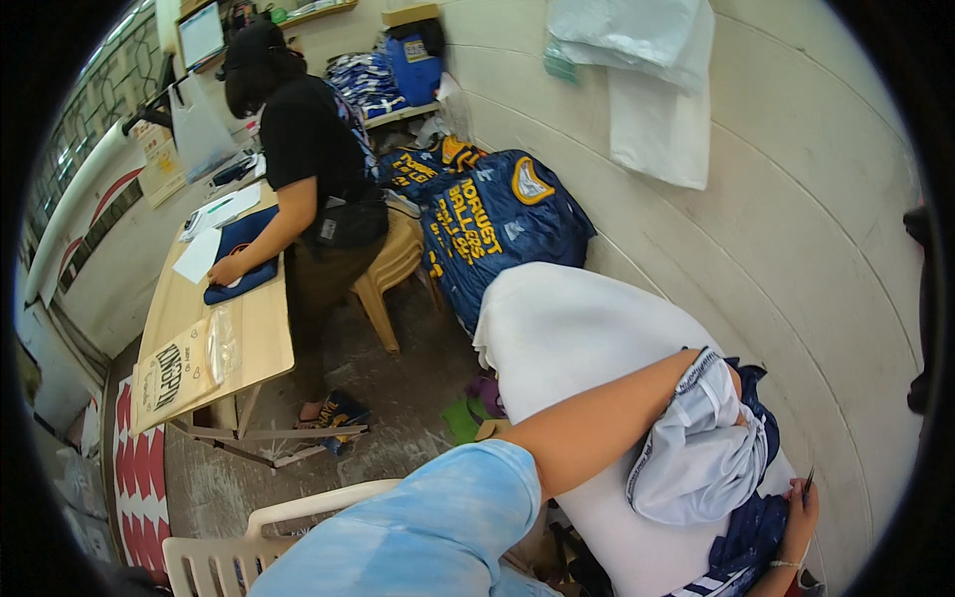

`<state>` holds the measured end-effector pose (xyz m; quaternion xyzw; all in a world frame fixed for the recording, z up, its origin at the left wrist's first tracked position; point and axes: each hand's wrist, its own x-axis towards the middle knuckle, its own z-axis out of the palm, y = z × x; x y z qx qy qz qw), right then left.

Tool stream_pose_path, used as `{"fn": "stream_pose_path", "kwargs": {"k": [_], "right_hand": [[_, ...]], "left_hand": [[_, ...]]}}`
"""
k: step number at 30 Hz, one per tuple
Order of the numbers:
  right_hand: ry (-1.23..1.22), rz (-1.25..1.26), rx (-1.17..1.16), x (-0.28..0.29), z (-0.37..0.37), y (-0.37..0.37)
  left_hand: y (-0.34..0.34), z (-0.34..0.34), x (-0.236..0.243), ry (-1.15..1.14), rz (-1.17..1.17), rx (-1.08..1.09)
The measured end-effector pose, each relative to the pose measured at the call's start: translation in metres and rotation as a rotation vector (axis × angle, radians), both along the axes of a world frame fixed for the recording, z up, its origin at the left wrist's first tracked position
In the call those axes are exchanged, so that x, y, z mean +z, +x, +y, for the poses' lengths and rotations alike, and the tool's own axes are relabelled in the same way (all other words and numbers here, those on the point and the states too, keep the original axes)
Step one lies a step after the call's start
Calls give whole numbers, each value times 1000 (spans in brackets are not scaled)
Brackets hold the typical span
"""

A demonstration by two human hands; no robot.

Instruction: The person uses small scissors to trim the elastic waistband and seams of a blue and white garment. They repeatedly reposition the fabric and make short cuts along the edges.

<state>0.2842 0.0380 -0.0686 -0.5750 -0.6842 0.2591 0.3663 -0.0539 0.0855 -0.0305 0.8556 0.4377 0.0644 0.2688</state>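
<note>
Around left hand (740, 416), white garment (701, 470)

The person's left arm, in a tie-dyed light-blue sleeve (398, 527), reaches into a white and navy garment (696, 463) lying on a white-covered padded board (587, 318); cloth hides most of the left hand (740, 419). The right hand (801, 512), beside the garment's navy part, grips a small dark pointed tool (808, 484), perhaps thread snips. Across the room, a co-worker (308, 139) sits at a wooden table (254, 338), one hand on a folded navy cloth (257, 231).
</note>
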Motion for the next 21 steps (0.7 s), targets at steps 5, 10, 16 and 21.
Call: {"fn": "stream_pose_path", "kwargs": {"k": [5, 10, 16, 21], "right_hand": [[-48, -17, -118, 14, -14, -17], [-17, -50, -69, 16, -17, -21], [-92, 147, -94, 16, -18, -24], [-44, 270, -186, 20, -18, -27]], "left_hand": [[-16, 5, -2, -57, 31, 36], [-34, 3, 6, -109, -14, 105], [-31, -3, 17, -316, -161, 136], [-36, 2, 11, -190, -48, 166]]}}
